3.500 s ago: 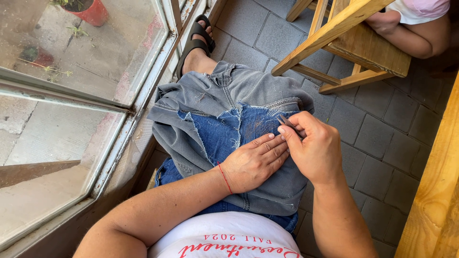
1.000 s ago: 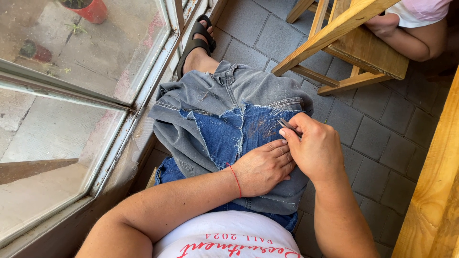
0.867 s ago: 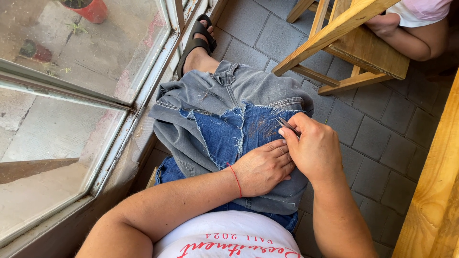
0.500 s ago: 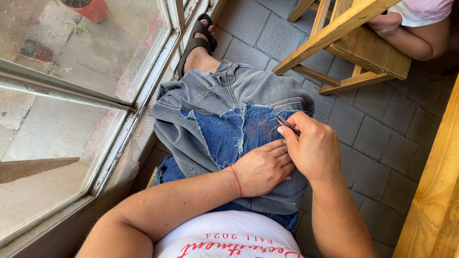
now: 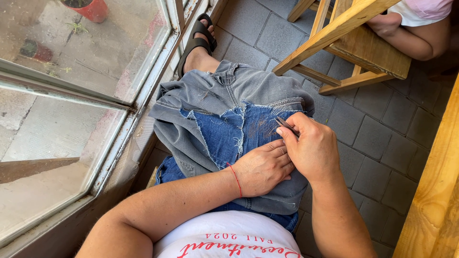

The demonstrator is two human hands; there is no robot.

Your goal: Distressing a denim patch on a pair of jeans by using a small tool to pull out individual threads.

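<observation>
A grey denim garment point(image 5: 224, 93) lies over my lap with a frayed blue denim patch point(image 5: 229, 134) on top of it. My left hand point(image 5: 263, 167) rests flat on the patch and presses it down; a red string is tied around that wrist. My right hand point(image 5: 311, 148) is closed around a small dark metal tool point(image 5: 286, 125), whose tip points at the patch's upper right edge. Loose threads hang along the patch's frayed borders.
A window point(image 5: 71, 86) with a metal frame runs along my left, a red pot point(image 5: 91, 8) outside it. A wooden stool point(image 5: 344, 43) stands ahead on the grey tiled floor, another person's arm point(image 5: 411, 38) beside it. My sandalled foot point(image 5: 198, 40) reaches forward. Wooden furniture point(image 5: 435, 191) is at right.
My right hand has shifted slightly over the patch with the tool. The left hand has stayed pressed on the denim.
</observation>
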